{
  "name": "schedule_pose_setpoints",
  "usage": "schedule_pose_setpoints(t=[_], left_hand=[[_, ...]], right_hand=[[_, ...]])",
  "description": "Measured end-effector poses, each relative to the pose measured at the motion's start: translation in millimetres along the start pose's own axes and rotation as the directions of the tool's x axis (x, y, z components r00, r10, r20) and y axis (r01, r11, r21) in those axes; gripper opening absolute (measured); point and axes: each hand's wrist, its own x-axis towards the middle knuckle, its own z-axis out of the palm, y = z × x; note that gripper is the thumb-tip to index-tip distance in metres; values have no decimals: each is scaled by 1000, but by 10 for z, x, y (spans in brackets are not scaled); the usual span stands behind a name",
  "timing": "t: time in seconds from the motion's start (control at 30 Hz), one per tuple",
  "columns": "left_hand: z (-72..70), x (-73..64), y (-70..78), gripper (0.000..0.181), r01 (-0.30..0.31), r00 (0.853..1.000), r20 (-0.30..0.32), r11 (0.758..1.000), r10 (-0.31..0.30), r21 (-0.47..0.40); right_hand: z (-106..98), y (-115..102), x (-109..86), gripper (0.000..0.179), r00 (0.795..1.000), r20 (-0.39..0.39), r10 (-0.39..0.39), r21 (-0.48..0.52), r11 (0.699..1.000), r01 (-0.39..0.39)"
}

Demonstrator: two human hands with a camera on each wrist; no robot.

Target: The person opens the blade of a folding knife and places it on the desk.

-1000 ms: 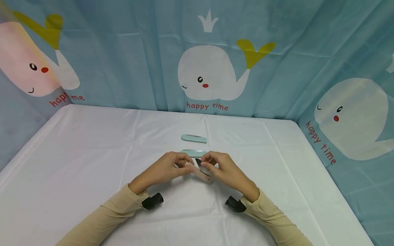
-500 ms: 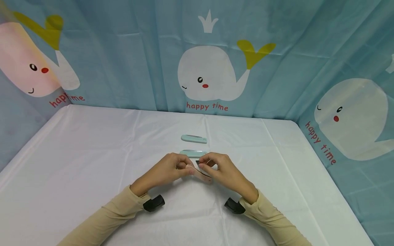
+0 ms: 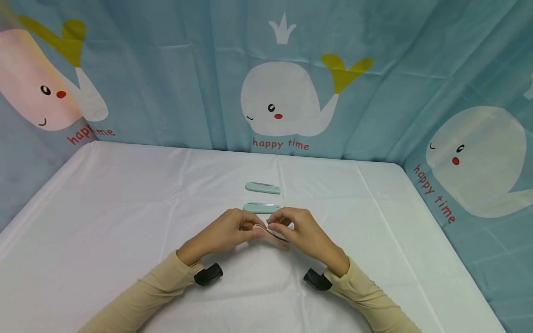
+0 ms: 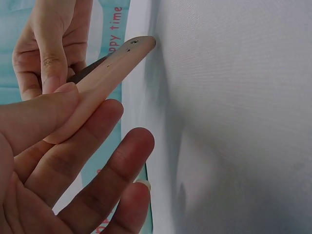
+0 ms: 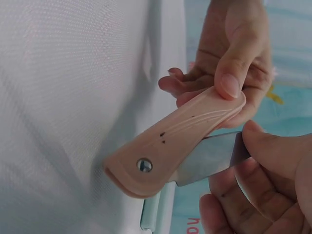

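Observation:
A pink folding knife (image 5: pixel 168 139) is held above the white cloth, partly folded. My left hand (image 3: pixel 229 229) pinches the free end of its handle between thumb and fingers. The blade (image 5: pixel 209 156) stands out from the handle slot at a narrow angle, and the right wrist view shows my right hand (image 3: pixel 301 231) pinching its tip. The rivet end of the handle points down towards the cloth. Just beyond my hands lies a mint-green folding knife (image 3: pixel 262 208), folded, with a second mint-green folding knife (image 3: pixel 262 188) behind it.
White cloth (image 3: pixel 125 194) covers the table. A blue curtain (image 3: pixel 187 92) printed with whales hangs along the back and sides. On each wrist sits a black camera, the left camera (image 3: pixel 208 274) and the right camera (image 3: pixel 318 279).
The pink knife's blade has swung closer to its handle, with my right hand still pinching it. My hands have shifted only slightly. The green knives have stayed in place.

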Motion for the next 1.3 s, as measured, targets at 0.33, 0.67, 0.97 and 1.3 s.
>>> schedule_pose_setpoints(t=[0.33,0.67,0.97,1.3], left_hand=[[-25,3,-16,16,-15,1000,20,999,15,-37],[-86,0,-58,15,-34,999,-9,998,33,-58],[-168,-4,-67,15,-18,998,-65,999,15,-43],[-190,1,-77,10,21,986,-162,994,-37,-103]], right_hand=[[-64,2,-5,12,999,-9,-34,-7,999,34],[-191,22,-2,16,997,-78,6,-2,1000,-7],[-260,114,-1,12,992,-106,74,46,997,-69],[-348,181,-2,8,980,-110,168,77,984,-160]])
